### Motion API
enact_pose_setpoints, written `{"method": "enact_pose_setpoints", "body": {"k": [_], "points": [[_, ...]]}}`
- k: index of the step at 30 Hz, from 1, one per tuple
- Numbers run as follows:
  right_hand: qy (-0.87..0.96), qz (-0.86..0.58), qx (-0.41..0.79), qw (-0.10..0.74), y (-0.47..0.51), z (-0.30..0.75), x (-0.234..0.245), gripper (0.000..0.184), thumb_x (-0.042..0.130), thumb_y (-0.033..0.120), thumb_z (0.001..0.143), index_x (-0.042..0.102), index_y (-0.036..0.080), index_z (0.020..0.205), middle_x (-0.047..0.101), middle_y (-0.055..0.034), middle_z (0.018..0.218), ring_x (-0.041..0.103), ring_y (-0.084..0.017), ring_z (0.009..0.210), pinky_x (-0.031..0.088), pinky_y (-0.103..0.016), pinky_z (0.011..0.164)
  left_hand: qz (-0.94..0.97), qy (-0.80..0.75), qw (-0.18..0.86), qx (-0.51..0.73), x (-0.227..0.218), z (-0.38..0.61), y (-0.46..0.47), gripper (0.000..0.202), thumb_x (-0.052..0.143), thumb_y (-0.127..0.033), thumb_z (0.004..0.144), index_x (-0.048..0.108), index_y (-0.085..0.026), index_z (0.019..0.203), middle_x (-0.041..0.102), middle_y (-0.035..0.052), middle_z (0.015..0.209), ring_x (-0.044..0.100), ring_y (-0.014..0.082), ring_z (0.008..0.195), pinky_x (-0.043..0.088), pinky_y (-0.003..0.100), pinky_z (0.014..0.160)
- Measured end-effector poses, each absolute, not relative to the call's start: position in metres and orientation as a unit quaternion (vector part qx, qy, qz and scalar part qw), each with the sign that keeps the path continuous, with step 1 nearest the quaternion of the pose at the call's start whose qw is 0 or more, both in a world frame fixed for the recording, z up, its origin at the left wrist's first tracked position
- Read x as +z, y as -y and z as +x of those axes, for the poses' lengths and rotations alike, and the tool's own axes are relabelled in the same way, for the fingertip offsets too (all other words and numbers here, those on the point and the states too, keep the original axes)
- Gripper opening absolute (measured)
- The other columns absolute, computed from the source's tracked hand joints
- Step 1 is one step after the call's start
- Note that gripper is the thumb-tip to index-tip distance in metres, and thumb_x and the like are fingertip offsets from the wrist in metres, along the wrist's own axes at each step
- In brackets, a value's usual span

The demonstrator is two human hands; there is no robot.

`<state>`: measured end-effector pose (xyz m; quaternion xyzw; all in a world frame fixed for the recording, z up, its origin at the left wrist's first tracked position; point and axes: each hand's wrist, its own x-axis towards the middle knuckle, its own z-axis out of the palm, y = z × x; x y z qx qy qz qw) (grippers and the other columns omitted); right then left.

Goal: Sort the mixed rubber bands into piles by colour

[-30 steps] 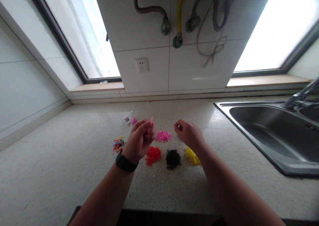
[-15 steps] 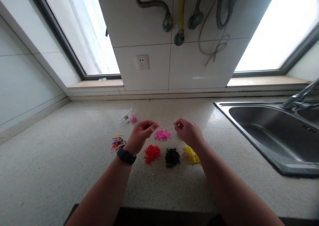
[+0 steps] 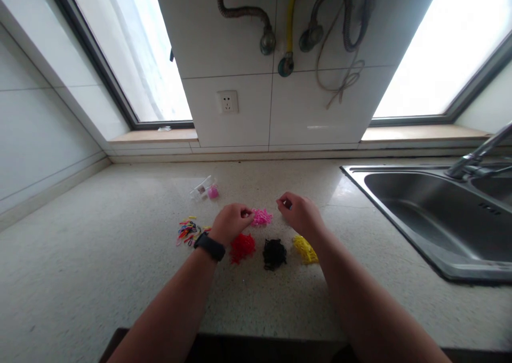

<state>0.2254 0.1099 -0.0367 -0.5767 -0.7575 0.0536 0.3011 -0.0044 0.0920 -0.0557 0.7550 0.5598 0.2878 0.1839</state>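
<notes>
My left hand [image 3: 231, 223], with a black watch on its wrist, rests low on the counter with its fingers curled at the edge of a pink pile of small bands [image 3: 262, 216]. Whether it still pinches a pink band is hidden. My right hand [image 3: 301, 214] hovers just right of the pink pile, fingers pinched together on something too small to name. In front lie a red pile [image 3: 242, 246], a black pile [image 3: 274, 253] and a yellow pile [image 3: 305, 249], the yellow one partly under my right wrist.
A mixed-colour heap of bands [image 3: 188, 230] lies left of my left hand. A small clear packet with a pink item [image 3: 206, 190] sits behind. A steel sink [image 3: 440, 216] with a tap fills the right. A tiled wall with hoses and a socket [image 3: 227, 102] stands behind.
My left hand came down from a raised position, carrying a pink band, to the left edge of the pink pile. My right hand barely moved.
</notes>
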Motion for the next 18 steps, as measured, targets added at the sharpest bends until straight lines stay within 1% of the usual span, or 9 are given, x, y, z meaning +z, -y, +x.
{"method": "enact_pose_setpoints", "body": {"k": [2,5,9,11,14,18], "points": [[0.758,-0.575,0.056,0.302,-0.111,0.226,-0.038,0.022,0.055,0.036,0.092,0.073,0.024,0.086,0.073,-0.0021,0.073,0.064,-0.018,0.066,0.034,-0.027,0.060,0.752,-0.568,0.181,0.279,-0.057,-0.005,-0.093,0.029,0.061,-0.038,0.086,0.080,-0.016,0.091,0.071,0.0057,0.069,0.061,0.0182,0.064,0.034,0.029,0.059],[0.757,-0.577,0.055,0.302,-0.111,0.226,-0.038,0.021,0.056,0.036,0.092,0.073,0.025,0.086,0.073,-0.0024,0.074,0.064,-0.018,0.066,0.034,-0.027,0.059,0.755,-0.568,0.179,0.273,-0.058,-0.004,-0.092,0.030,0.061,-0.038,0.086,0.080,-0.016,0.091,0.072,0.0067,0.072,0.062,0.0188,0.065,0.034,0.029,0.060],[0.753,-0.582,0.055,0.300,-0.110,0.226,-0.036,0.021,0.055,0.036,0.092,0.072,0.025,0.086,0.073,-0.0024,0.074,0.064,-0.018,0.066,0.034,-0.027,0.059,0.753,-0.546,0.216,0.299,-0.055,-0.002,-0.090,0.033,0.058,-0.040,0.089,0.079,-0.015,0.088,0.074,0.0076,0.076,0.063,0.0200,0.070,0.037,0.029,0.062],[0.756,-0.579,0.051,0.300,-0.110,0.226,-0.035,0.022,0.055,0.037,0.092,0.072,0.025,0.086,0.073,-0.0020,0.074,0.064,-0.018,0.066,0.034,-0.027,0.060,0.753,-0.530,0.227,0.317,-0.048,-0.005,-0.088,0.034,0.056,-0.040,0.091,0.078,-0.015,0.084,0.072,0.0062,0.073,0.062,0.0190,0.067,0.037,0.029,0.061],[0.759,-0.577,0.048,0.299,-0.109,0.226,-0.035,0.022,0.054,0.037,0.092,0.072,0.025,0.086,0.073,-0.0020,0.074,0.064,-0.018,0.067,0.034,-0.027,0.059,0.770,-0.504,0.222,0.321,-0.030,-0.017,-0.083,0.035,0.054,-0.039,0.092,0.075,-0.015,0.077,0.066,0.0034,0.065,0.055,0.0157,0.060,0.035,0.027,0.057],[0.760,-0.577,0.050,0.297,-0.110,0.225,-0.036,0.022,0.054,0.038,0.092,0.072,0.025,0.087,0.073,-0.0020,0.073,0.063,-0.018,0.065,0.034,-0.027,0.058,0.782,-0.464,0.235,0.341,-0.011,-0.049,-0.066,0.027,0.057,-0.034,0.092,0.077,-0.017,0.087,0.067,0.0038,0.073,0.055,0.0139,0.065,0.039,0.025,0.060]]}}
